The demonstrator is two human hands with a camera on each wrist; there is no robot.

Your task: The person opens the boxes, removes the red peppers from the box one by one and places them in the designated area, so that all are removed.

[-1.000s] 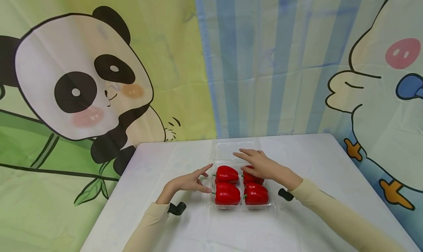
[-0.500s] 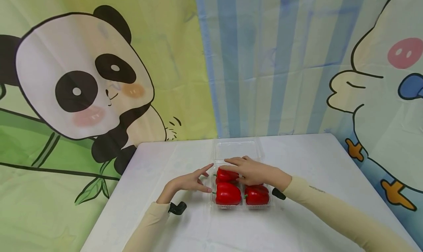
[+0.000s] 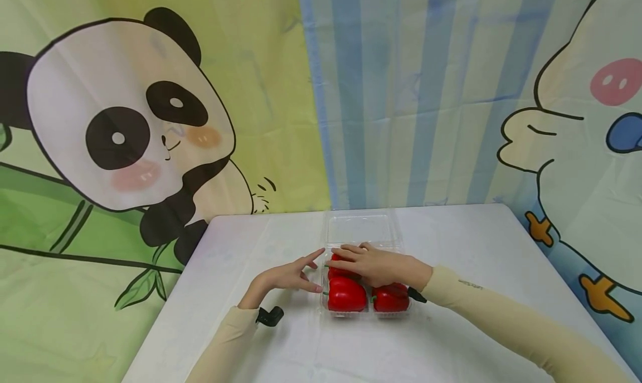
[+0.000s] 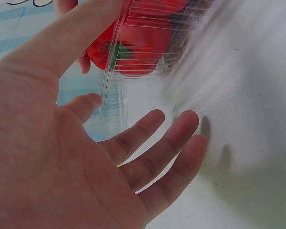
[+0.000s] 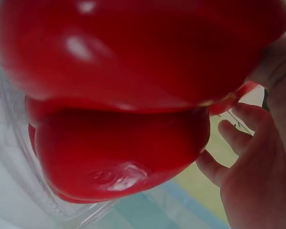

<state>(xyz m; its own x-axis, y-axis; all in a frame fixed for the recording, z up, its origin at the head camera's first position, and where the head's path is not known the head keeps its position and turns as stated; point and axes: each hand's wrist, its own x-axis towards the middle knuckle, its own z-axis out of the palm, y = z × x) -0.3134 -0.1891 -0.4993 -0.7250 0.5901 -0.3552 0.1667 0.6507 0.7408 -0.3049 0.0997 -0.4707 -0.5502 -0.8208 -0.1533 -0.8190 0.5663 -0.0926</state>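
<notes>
We are holding our left hand (image 3: 288, 276), fingers spread, at the left edge of the clear box (image 3: 346, 315) on the bench (image 3: 461, 243). We are laying our right hand (image 3: 385, 267), fingers extended, over the far red peppers (image 3: 337, 274), while two near red peppers (image 3: 347, 295) are sitting side by side inside

Soft light spreads across the counter (image 3: 466, 241), blurry finger shadows fall beyond the left hand (image 4: 86, 148), and there's white glare on the peppers (image 5: 124, 152) beside the right hand (image 5: 262, 174), their close-up a touch hazy!
</notes>
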